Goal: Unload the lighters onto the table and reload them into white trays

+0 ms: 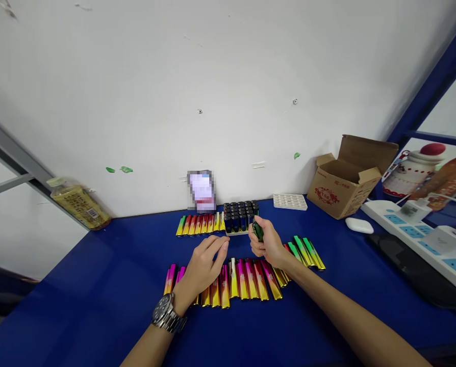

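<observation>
My right hand (268, 244) is closed round a small dark green lighter (257, 230), held just in front of a tray of dark lighters (241, 216). My left hand (204, 265), with a wristwatch, hovers palm down with loosely stretched fingers over a near row of shiny pink, red and gold metal sleeves (247, 279). A second row of coloured sleeves (199, 224) lies farther back, left of the tray. A few green and gold sleeves (306, 251) lie to the right of my right hand.
The blue table (109, 285) meets a white wall. An open cardboard box (346, 181) and a white empty tray (289, 201) stand at the back right. A power strip (419, 234), a white mouse-like object (359, 225) and a yellow bottle (78, 204) are also here.
</observation>
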The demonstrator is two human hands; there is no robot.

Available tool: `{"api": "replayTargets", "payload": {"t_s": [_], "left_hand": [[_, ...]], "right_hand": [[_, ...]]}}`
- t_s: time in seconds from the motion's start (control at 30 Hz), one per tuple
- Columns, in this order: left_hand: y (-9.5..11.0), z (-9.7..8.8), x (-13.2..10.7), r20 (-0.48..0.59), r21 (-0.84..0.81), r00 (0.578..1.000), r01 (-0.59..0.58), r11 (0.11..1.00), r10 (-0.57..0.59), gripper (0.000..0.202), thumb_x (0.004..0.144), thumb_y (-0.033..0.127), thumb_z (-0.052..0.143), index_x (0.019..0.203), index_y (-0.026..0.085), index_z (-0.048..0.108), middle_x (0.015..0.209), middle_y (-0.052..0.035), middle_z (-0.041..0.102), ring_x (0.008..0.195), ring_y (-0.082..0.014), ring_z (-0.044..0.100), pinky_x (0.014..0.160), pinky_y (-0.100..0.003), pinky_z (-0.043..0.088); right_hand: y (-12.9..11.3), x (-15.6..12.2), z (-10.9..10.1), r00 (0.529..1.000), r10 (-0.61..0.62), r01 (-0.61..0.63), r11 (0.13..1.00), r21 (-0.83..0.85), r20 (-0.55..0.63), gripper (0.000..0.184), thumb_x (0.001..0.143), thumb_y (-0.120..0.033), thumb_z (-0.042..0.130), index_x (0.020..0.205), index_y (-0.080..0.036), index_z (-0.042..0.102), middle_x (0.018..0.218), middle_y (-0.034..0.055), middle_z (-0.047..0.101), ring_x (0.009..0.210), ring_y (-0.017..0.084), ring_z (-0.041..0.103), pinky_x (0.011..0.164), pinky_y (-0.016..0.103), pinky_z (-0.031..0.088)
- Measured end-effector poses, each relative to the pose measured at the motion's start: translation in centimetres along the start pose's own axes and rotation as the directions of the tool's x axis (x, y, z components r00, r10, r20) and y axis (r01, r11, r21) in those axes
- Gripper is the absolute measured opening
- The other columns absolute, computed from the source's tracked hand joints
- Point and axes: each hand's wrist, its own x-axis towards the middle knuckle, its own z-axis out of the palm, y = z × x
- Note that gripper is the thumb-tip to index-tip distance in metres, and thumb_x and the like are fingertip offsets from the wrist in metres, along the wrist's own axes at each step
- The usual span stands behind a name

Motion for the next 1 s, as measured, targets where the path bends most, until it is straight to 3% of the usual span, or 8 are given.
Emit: {"api": "replayTargets", "payload": {"t_s": [0.13, 0.3, 0.5, 1.0], "left_hand": [[0.00, 0.01, 0.05, 0.000, 0.018, 1.000, -0.016, 1.000, 0.016, 0.024, 0.095, 0.019, 0.043, 0.103, 0.014, 0.065, 0.089, -0.0072, 0.069, 0.080, -0.0144, 0.065, 0.073, -0.025, 0.053], [-0.08, -0.02, 0.06, 0.006, 0.048, 0.999, -0.047, 0.998, 0.046, 0.023, 0.095, 0.018, 0.043, 0.103, 0.014, 0.064, 0.090, -0.0069, 0.069, 0.080, -0.0146, 0.064, 0.073, -0.026, 0.053], [-0.22, -0.01, 0.09, 0.023, 0.082, 0.998, -0.056, 0.995, 0.055, 0.023, 0.095, 0.018, 0.042, 0.102, 0.014, 0.064, 0.088, -0.0066, 0.069, 0.078, -0.0151, 0.065, 0.071, -0.027, 0.052], [-0.11, -0.19, 0.13, 0.045, 0.109, 0.998, -0.054, 0.993, 0.049, 0.024, 0.096, 0.020, 0.041, 0.100, 0.014, 0.064, 0.087, -0.0065, 0.070, 0.078, -0.0153, 0.065, 0.071, -0.027, 0.052]], "right_hand": [[-0.18, -0.14, 0.63, 0.992, 0.063, -0.055, 0.995, 0.081, -0.108, 0.049, 0.090, -0.027, 0.018, 0.044, -0.021, 0.035, 0.033, -0.0070, 0.021, 0.031, 0.006, 0.009, 0.033, 0.020, 0.009], [-0.59, -0.41, 0.76, 0.998, 0.060, -0.056, 0.992, 0.117, -0.034, 0.051, 0.090, -0.035, 0.022, 0.042, -0.021, 0.034, 0.033, -0.0074, 0.019, 0.031, 0.006, 0.009, 0.033, 0.019, 0.012], [-0.49, -0.27, 0.78, 0.993, 0.023, -0.011, 0.994, 0.106, -0.116, 0.042, 0.083, -0.024, 0.022, 0.043, -0.021, 0.034, 0.033, -0.0070, 0.021, 0.030, 0.006, 0.009, 0.033, 0.019, 0.009], [-0.27, -0.08, 0.65, 0.993, 0.015, -0.006, 0.997, 0.076, -0.117, 0.045, 0.088, -0.026, 0.019, 0.046, -0.022, 0.033, 0.033, -0.0074, 0.021, 0.030, 0.006, 0.010, 0.032, 0.019, 0.010]]}}
